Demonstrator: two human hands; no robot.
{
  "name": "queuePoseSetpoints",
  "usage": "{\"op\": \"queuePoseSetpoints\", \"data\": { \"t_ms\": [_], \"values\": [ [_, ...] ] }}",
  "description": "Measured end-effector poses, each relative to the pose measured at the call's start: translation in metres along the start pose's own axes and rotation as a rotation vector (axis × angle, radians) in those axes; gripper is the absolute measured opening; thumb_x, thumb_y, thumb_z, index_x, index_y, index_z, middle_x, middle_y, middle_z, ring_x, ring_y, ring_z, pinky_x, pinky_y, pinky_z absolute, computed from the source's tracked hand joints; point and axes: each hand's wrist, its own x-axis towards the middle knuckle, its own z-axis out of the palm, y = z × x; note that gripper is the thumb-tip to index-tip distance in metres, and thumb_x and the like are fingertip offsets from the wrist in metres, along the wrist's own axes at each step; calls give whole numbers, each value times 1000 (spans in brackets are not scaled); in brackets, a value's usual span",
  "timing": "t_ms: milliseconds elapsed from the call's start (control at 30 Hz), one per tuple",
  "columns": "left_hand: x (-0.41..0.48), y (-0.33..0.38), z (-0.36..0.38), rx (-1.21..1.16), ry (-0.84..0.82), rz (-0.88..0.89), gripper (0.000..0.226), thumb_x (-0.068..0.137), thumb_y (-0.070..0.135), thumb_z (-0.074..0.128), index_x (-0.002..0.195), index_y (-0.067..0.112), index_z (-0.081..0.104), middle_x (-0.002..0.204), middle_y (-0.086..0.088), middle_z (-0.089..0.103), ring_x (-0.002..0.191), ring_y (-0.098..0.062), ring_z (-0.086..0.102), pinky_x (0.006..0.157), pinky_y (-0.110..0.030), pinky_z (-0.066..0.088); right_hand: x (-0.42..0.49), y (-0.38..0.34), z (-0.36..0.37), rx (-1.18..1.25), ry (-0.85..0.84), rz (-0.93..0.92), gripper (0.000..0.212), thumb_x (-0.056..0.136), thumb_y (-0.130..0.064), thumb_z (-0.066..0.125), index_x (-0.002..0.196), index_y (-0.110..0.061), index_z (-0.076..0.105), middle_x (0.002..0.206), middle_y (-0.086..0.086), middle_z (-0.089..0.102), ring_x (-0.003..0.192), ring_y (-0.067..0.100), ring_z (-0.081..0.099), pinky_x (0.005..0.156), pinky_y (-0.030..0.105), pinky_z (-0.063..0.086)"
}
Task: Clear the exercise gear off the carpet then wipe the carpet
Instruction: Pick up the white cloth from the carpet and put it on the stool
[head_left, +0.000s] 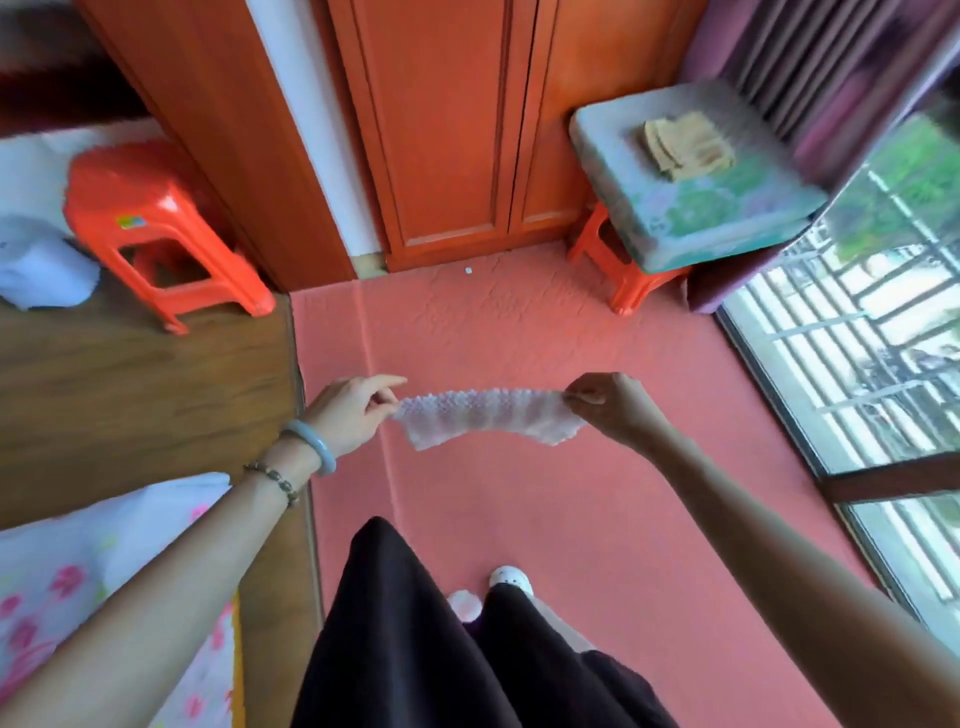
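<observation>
Left hand (349, 413) and right hand (605, 405) pinch a blurred cloth (485, 415) taut.

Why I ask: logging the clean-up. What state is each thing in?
Cloth: stretched between both hands, above the carpet.
Left hand: fingers pinch the cloth's end.
Right hand: pinches the other end.
Carpet: flat, no gear showing; one white speck.
Wardrobe: doors shut.
Bare stool: upright, nothing on top.
Other stool: upright, carries a cushion.
Towel: folded, on the cushion.
</observation>
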Motion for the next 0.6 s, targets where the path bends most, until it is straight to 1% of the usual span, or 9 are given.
{"op": "queuePoseSetpoints", "data": {
  "t_ms": [33,100,167,233,300,333,400,500,600],
  "values": [
    [1,13,-9,-3,-3,47,28,86,10,61,105,30,67,83,21,62,84,-14,62,86,-34,50,-8,-1,-17,1,17,-4,14,84,-14,64,93,-12,74,95,4,74,88,18,66,73,21,42],
    [9,43,-23,-11,1,145,37,83,11,66,81,48,62,85,22,62,82,-11,63,82,-32,51,-24,1,-49,-5,75,-11,15,85,-13,63,95,-13,74,94,2,73,82,13,62,73,21,40],
    [24,75,-34,-20,20,204,42,82,12,67,69,51,60,84,23,63,78,-6,62,77,-26,49,-39,7,-81,-11,146,-6,15,83,-11,63,94,-14,73,88,-1,72,77,10,58,72,21,40],
    [41,110,-43,-70,48,272,41,82,12,66,74,52,62,82,18,65,77,-2,61,74,-20,47,-54,15,-112,-18,217,2,17,82,-8,62,93,-14,73,73,-13,65,69,10,57,71,23,42],
    [58,148,-48,-110,57,355,37,82,10,66,77,47,64,88,19,65,78,-1,61,73,-13,45,-66,24,-142,-21,291,16,16,82,-6,62,92,-14,73,65,-23,55,64,11,56,70,24,44],
    [67,168,-49,-112,53,393,32,83,10,66,75,40,65,90,20,64,79,0,60,72,-9,44,-72,30,-156,-20,334,24,15,83,-6,63,91,-14,73,64,-22,55,63,11,56,69,25,44],
    [85,206,-47,-108,27,449,25,83,9,66,76,33,65,85,12,66,79,2,59,70,-5,41,-79,44,-183,-9,425,37,15,82,-4,64,90,-13,73,67,-12,59,62,14,57,68,26,46],
    [118,257,-36,-101,-13,519,23,84,9,66,78,31,65,82,8,68,74,-4,60,70,-11,43,-86,71,-224,-5,502,57,18,82,-2,61,90,-12,74,73,-3,64,65,17,58,70,29,48],
    [157,307,-15,-54,-43,566,16,84,11,65,82,27,67,87,6,68,83,-12,62,74,-13,42,-89,105,-264,-12,546,69,16,82,-2,62,90,-11,74,74,-1,66,66,16,58,69,28,46]
  ]
}}
